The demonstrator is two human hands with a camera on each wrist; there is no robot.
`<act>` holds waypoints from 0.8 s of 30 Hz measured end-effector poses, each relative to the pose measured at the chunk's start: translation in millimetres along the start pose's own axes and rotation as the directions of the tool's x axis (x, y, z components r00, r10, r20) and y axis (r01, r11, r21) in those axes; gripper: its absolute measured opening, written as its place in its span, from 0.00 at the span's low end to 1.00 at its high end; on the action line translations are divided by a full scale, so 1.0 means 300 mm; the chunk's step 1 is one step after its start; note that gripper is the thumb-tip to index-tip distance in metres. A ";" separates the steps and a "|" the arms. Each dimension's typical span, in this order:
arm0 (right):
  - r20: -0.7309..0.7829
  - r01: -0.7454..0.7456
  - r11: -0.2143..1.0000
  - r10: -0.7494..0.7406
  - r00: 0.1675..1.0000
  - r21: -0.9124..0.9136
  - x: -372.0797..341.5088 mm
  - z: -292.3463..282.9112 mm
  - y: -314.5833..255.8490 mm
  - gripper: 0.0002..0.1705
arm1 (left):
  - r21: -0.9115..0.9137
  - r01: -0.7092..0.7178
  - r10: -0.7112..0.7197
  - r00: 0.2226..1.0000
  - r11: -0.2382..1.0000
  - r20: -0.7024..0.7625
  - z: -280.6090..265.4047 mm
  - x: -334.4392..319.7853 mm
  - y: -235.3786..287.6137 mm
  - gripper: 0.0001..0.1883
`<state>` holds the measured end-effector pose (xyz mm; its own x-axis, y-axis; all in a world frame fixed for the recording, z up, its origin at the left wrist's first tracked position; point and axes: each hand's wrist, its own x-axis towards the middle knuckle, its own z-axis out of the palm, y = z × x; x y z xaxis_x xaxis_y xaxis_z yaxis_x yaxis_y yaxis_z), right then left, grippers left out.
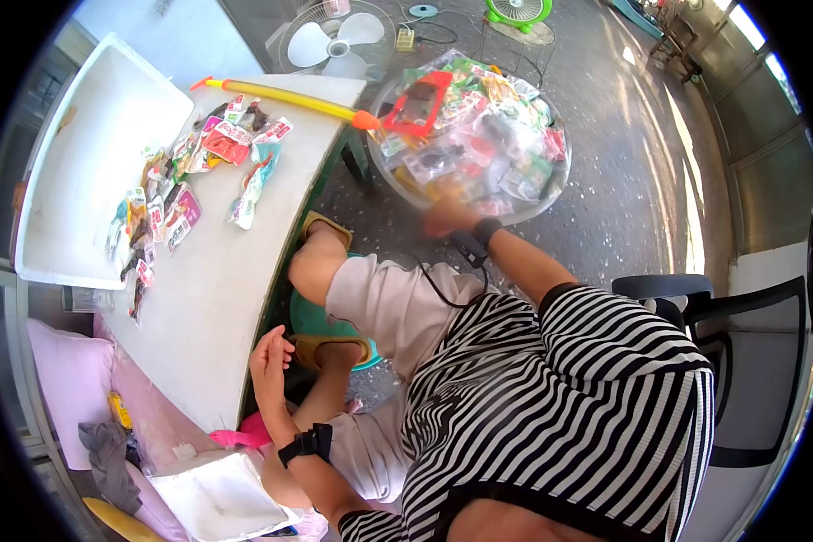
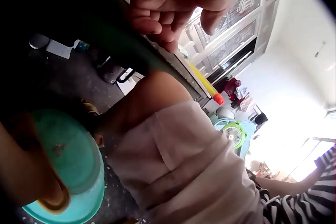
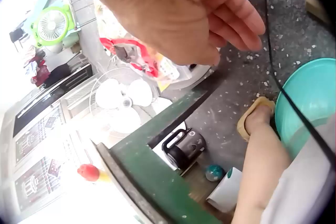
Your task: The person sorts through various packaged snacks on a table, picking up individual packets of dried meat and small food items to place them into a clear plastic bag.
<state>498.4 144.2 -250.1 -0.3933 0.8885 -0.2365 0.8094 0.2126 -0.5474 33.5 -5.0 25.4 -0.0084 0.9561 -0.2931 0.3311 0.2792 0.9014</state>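
My left hand hangs by the table's front edge, fingers loosely bent and holding nothing; the left wrist view shows the same hand over that edge. My right hand, blurred, is at the near rim of a round tub heaped with small plastic packets. In the right wrist view the right hand has its fingers extended, with no object visible in them. A red-framed packet lies on the heap's left side. More packets spread from a white foam box onto the white table.
A yellow tube with orange ends lies along the table's far edge, reaching toward the tub. Beyond stand a white fan and a green fan. A teal basin sits under my legs. A second foam box is at lower left.
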 end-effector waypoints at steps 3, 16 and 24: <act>0.114 0.036 0.966 -0.007 0.993 -0.254 -0.105 -0.359 -0.327 0.17 | -0.017 -0.054 0.053 0.998 0.998 -0.026 -0.024 -0.008 0.021 0.17; 0.032 0.088 0.567 -0.198 0.980 0.819 -0.015 -0.499 -1.247 0.19 | 0.015 -0.431 0.367 0.749 0.902 -0.551 -0.186 -0.100 0.037 0.08; 0.361 0.196 0.701 -0.561 0.745 0.685 0.024 -0.168 -1.707 0.15 | 0.161 -0.510 0.406 0.414 0.845 -0.815 -0.297 -0.180 0.058 0.07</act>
<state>103.2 62.2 68.9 -0.9043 0.3963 -0.1586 0.1917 0.0449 -0.9804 -44.3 -43.8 85.4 -0.6380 0.5822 0.5040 0.4358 -0.2666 0.8597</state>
